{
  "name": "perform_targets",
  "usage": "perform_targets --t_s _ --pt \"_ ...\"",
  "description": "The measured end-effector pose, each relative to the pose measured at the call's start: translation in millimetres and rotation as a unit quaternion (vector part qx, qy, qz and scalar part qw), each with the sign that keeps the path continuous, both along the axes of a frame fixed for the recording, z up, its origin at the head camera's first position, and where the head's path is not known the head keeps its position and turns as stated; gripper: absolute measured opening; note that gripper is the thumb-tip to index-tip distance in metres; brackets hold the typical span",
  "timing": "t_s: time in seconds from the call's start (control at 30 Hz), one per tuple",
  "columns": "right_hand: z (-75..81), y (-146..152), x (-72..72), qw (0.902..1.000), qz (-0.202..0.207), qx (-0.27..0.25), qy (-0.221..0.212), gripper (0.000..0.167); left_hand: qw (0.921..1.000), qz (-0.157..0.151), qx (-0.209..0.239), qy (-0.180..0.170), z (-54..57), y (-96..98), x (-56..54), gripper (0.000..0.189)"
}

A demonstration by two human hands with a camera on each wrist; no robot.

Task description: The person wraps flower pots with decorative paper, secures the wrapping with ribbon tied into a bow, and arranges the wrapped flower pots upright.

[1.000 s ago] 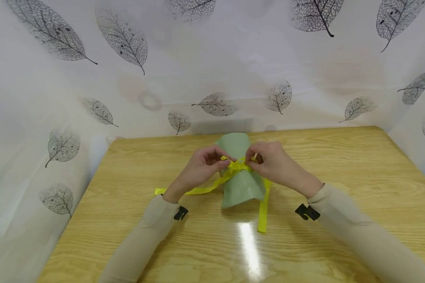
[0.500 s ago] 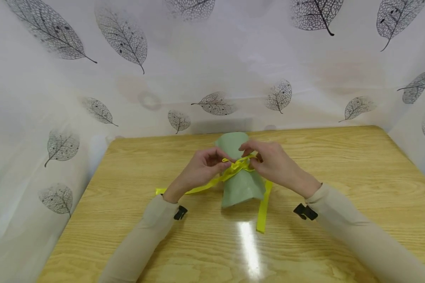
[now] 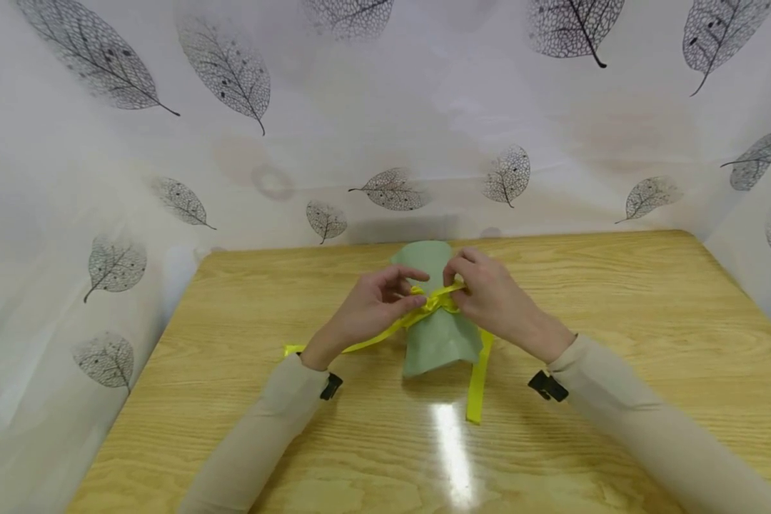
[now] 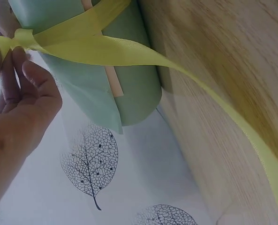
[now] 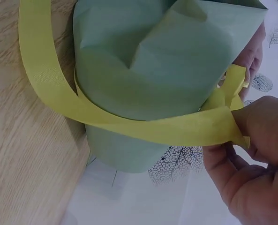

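Note:
A pale green paper-wrapped roll [image 3: 440,343] lies on the wooden table, with a yellow ribbon [image 3: 477,385] around its middle. My left hand [image 3: 375,303] pinches a small ribbon loop beside the knot [image 4: 26,38], its index finger stretched out above. On the other side my right hand [image 3: 497,300] pinches a length of ribbon between thumb and fingertips, and the right wrist view shows that band [image 5: 176,126] crossing the roll to the fingers. One ribbon tail runs left under the left wrist; another hangs toward the front. A pinkish strip [image 4: 113,79] runs along the paper.
The wooden table [image 3: 617,307] reaches back to a pale curtain [image 3: 424,107] printed with dark leaf skeletons, which also hangs at the sides. Black strap buckles [image 3: 548,385] sit at both wrists.
The left index finger has lifted and straightened away from the loop. The right fingers opened a little, then closed again on the ribbon. The roll has stayed in place.

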State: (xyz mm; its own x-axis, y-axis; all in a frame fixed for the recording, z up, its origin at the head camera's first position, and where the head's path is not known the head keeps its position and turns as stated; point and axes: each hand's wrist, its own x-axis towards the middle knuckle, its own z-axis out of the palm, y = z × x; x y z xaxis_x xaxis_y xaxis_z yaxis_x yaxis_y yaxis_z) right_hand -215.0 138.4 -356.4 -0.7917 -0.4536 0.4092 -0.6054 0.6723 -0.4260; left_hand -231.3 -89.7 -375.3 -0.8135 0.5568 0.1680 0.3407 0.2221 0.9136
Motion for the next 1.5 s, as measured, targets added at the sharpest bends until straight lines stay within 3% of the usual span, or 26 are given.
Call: perform_targets --t_s 0.23,0.43,0.67,0.9,1.1,1.2,1.4,1.5 --pt "3.6 1 -0.2 0.9989 -0.005 -0.006 -0.046 0.031 0.9981 -0.035 -0.051 0.007 -1.2 1.7 -1.4 0.028" --pt "1.6 4 -1.7 0.9990 -0.008 -0.008 -0.043 0.032 0.9958 -0.048 -0.070 0.033 -1.0 0.4 -1.9 0.023" --pt "0.8 4 -1.3 0.9994 0.000 -0.015 -0.030 0.026 0.9957 -0.047 -0.076 0.025 1.6 -0.9 -0.2 0.022" --pt "3.8 9 1.1 0.9973 0.007 -0.019 -0.071 0.019 0.9953 -0.035 -0.086 0.030 0.8 -2.6 -0.1 0.024" --pt "9.5 23 2.1 0.9846 0.040 -0.048 -0.163 0.029 0.9965 -0.003 -0.080 0.025 -4.2 -9.6 -3.1 0.024" --pt "9.6 31 0.3 0.9761 0.022 -0.079 -0.201 0.032 0.9967 0.019 -0.077 0.015 -7.4 -14.1 -3.8 0.021" --pt "7.1 42 -1.8 0.9758 -0.035 -0.094 -0.194 0.019 0.9950 0.042 -0.087 0.024 -10.8 -22.9 -2.8 0.018" --pt "5.2 46 -1.6 0.9729 -0.036 -0.106 -0.202 0.016 0.9933 0.053 -0.097 0.033 -11.7 -27.7 -2.1 0.017"
